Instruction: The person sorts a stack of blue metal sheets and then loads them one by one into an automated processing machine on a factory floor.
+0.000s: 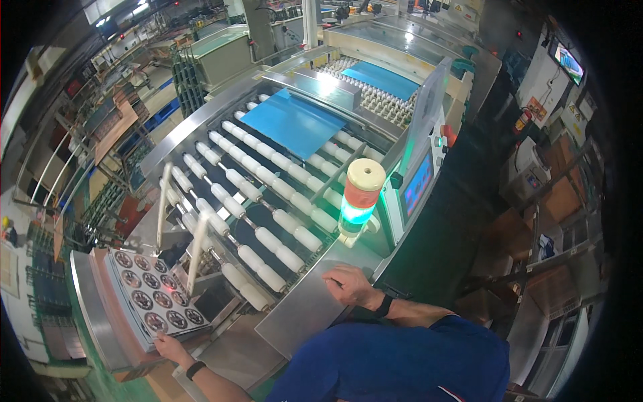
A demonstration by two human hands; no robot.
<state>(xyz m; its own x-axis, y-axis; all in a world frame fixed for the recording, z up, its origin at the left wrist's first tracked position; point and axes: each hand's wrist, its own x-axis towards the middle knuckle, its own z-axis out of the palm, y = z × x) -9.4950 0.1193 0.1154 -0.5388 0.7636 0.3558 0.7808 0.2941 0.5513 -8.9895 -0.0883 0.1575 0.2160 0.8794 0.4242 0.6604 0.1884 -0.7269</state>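
Note:
At the lower left, a stack of pale rectangular panels (144, 273) lies tilted on a metal stand, the top one bearing rows of round copper-coloured patterns. My left hand (171, 349) is closed at the near corner of the top panel, its fingertips partly hidden by the edge. My right hand (349, 285) rests on the metal side plate (301, 320) of the roller conveyor, fingers curled in and no object showing in them. Beside it stands a signal lamp (360, 194) glowing green. Farther up the white rollers (268, 177) lies a blue sheet (295, 122).
Two pale upright bars (198, 253) rise between the panel stack and the rollers. A second blue sheet (382, 79) lies deeper in the machine. To the right is a control screen (418, 185) with buttons. Shelves with brown boards (562, 201) line the right side.

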